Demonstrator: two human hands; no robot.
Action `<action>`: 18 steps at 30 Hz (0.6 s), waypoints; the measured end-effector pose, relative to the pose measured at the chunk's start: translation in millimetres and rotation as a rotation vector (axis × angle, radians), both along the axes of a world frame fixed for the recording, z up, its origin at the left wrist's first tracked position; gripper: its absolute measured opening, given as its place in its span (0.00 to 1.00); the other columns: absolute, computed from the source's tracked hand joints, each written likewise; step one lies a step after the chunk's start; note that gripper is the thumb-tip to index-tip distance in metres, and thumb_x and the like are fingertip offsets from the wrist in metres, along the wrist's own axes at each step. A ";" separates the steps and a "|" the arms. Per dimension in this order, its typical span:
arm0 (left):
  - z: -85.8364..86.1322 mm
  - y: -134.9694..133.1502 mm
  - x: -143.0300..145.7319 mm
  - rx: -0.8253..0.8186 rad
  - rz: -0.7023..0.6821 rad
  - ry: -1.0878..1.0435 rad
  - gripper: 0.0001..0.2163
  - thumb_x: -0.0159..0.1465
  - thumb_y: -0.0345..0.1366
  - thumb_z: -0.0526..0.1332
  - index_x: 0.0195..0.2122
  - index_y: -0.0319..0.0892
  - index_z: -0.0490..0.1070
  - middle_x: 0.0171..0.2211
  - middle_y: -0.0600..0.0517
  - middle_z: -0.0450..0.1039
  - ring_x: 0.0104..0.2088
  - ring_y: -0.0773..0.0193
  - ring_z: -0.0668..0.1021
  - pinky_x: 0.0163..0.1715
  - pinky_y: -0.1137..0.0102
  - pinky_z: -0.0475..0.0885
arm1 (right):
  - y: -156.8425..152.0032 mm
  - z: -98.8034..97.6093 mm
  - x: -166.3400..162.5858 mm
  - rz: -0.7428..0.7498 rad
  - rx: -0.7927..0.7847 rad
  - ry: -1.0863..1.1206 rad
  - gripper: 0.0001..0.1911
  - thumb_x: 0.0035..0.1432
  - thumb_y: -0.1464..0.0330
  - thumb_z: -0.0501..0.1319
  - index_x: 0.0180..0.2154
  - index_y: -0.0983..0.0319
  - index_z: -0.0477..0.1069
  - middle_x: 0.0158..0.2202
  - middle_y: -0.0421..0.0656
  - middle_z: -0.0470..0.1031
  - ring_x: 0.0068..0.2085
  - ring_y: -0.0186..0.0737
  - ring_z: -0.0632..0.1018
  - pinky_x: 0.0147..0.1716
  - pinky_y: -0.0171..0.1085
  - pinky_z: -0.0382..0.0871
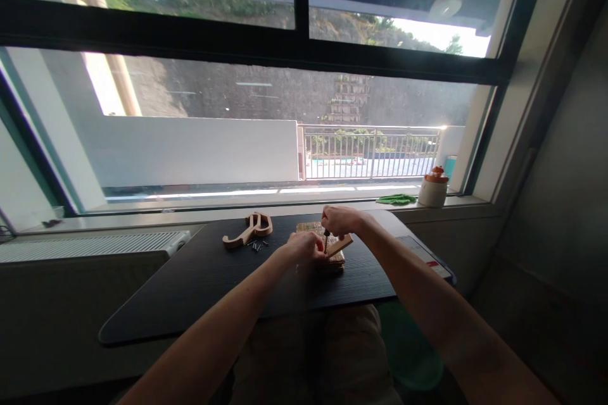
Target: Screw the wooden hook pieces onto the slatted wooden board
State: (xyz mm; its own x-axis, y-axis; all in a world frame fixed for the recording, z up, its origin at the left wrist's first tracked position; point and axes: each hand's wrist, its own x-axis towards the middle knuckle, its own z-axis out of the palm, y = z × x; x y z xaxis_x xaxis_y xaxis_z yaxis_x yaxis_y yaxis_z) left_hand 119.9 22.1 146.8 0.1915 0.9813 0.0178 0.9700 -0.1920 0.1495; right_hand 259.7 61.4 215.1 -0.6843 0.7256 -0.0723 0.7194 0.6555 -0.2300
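Observation:
My right hand (339, 220) is closed around the handle of a screwdriver (327, 235), whose shaft points straight down. The tip reaches a small strip of wood (341, 245), close to the fingertips of my left hand (305, 244). Those left fingers are pinched on the strip's near end, partly hiding it. Under both lies a block of layered cardboard (338, 264) on the dark table (218, 291). Curved wooden pieces (259, 228) rest to the left, and several loose screws (257, 245) are scattered beside them.
A flat grey item with a red mark (431, 263) lies at the table's right edge. On the sill stand a white jar with an orange-brown top (433, 188) and a green cloth (396, 199). A radiator (95, 245) is at the left; a green stool (411, 345) shows below.

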 end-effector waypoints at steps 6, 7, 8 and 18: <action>-1.9 1.2 -0.8 0.001 0.006 -0.014 0.13 0.51 0.50 0.59 0.30 0.49 0.75 0.31 0.56 0.75 0.36 0.61 0.74 0.34 0.71 0.63 | -2.1 -0.8 1.7 -0.003 0.007 0.008 0.11 0.56 0.70 0.54 0.39 0.69 0.70 0.27 0.46 0.77 0.21 0.32 0.75 0.18 0.27 0.62; -1.6 0.8 -0.5 0.001 0.006 -0.015 0.13 0.51 0.50 0.59 0.30 0.49 0.75 0.31 0.56 0.75 0.36 0.61 0.74 0.34 0.71 0.63 | -2.1 -1.0 1.5 -0.004 0.011 0.009 0.11 0.57 0.70 0.54 0.39 0.69 0.70 0.27 0.46 0.77 0.21 0.32 0.75 0.19 0.27 0.62; -1.2 0.5 -0.1 0.001 0.007 -0.017 0.13 0.51 0.50 0.59 0.30 0.49 0.75 0.31 0.56 0.75 0.36 0.61 0.74 0.34 0.71 0.63 | -2.0 -1.3 1.4 -0.006 0.016 0.011 0.11 0.57 0.69 0.54 0.39 0.69 0.70 0.27 0.46 0.77 0.21 0.32 0.75 0.19 0.27 0.62; 3.1 -3.2 3.7 -0.003 0.005 -0.030 0.12 0.51 0.48 0.59 0.30 0.49 0.75 0.30 0.56 0.75 0.36 0.61 0.74 0.35 0.71 0.64 | 4.0 -4.6 -1.6 -0.034 0.108 0.033 0.17 0.59 0.62 0.49 0.38 0.66 0.71 0.23 0.44 0.76 0.19 0.32 0.73 0.19 0.30 0.60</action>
State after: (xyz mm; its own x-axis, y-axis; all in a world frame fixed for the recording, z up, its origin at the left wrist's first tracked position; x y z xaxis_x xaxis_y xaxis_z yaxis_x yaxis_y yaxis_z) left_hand 123.6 18.8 149.9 0.1862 0.9823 0.0207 0.9659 -0.1869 0.1794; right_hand 258.1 65.4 210.5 -0.6599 0.7507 0.0298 0.7347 0.6531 -0.1834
